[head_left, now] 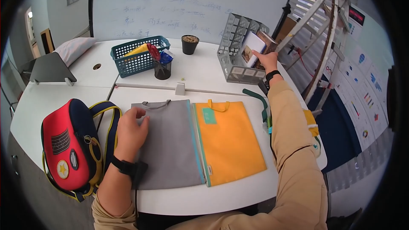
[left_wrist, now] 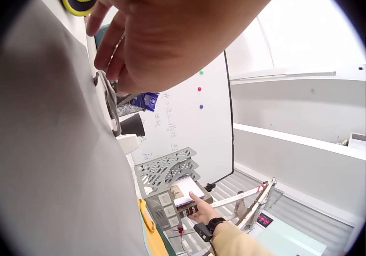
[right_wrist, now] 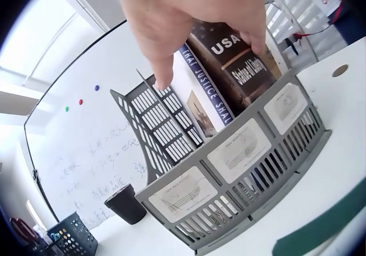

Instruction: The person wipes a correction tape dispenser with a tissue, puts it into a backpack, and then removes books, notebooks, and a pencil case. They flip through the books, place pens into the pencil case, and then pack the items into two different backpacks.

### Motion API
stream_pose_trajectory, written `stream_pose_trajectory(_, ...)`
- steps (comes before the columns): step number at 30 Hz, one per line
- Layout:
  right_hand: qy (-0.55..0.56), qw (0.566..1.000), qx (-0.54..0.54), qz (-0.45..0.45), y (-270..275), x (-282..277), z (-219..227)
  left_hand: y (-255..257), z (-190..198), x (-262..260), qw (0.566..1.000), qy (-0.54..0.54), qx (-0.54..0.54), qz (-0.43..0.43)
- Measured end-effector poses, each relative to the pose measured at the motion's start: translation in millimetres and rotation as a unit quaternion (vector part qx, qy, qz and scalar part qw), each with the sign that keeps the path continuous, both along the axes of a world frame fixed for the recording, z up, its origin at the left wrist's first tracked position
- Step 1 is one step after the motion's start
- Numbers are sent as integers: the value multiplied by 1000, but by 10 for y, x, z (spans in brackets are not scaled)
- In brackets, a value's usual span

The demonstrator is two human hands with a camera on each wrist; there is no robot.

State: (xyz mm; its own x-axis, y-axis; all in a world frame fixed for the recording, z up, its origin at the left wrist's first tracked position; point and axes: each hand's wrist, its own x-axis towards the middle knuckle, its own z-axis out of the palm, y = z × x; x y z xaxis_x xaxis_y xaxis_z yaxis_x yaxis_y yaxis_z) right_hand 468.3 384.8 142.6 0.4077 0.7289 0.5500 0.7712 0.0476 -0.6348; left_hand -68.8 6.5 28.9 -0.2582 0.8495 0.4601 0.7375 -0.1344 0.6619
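Note:
My right hand (head_left: 268,61) reaches into a grey file rack (head_left: 243,76) at the back right of the table. It grips two books standing side by side there, thumb on one side and fingers on the other. One is a white book (right_wrist: 201,99) with a blue spine; the other is a thick brown book (right_wrist: 231,62) lettered "USA". Over the left edge of a grey fabric bag (head_left: 170,149), my left hand (head_left: 131,130) hangs with loosely curled fingers and holds nothing. An orange bag (head_left: 234,145) with a teal edge lies flat beside the grey one.
A red and navy backpack (head_left: 64,145) stands at the left. Toward the back are a teal basket (head_left: 128,65), a black mesh pen cup (head_left: 162,71) and a dark pot (head_left: 189,46). A dark green strap (head_left: 257,98) lies near the right forearm; a ladder (head_left: 330,30) stands beyond the table.

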Motion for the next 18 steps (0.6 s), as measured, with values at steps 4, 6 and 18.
stream_pose_trajectory(4, 11, 998, -7, -60, -141, -200, 108, -18, 63, 41, 999, -33, -6, -17)
stream_pose_trajectory(6, 3, 997, 26, -70, -129, -177, 87, -17, 69, 68, 999, -33, -3, -12)
stream_pose_trajectory(18, -2, 937, 347, -33, -572, -166, 845, 14, 53, 80, 997, -54, 44, -20)
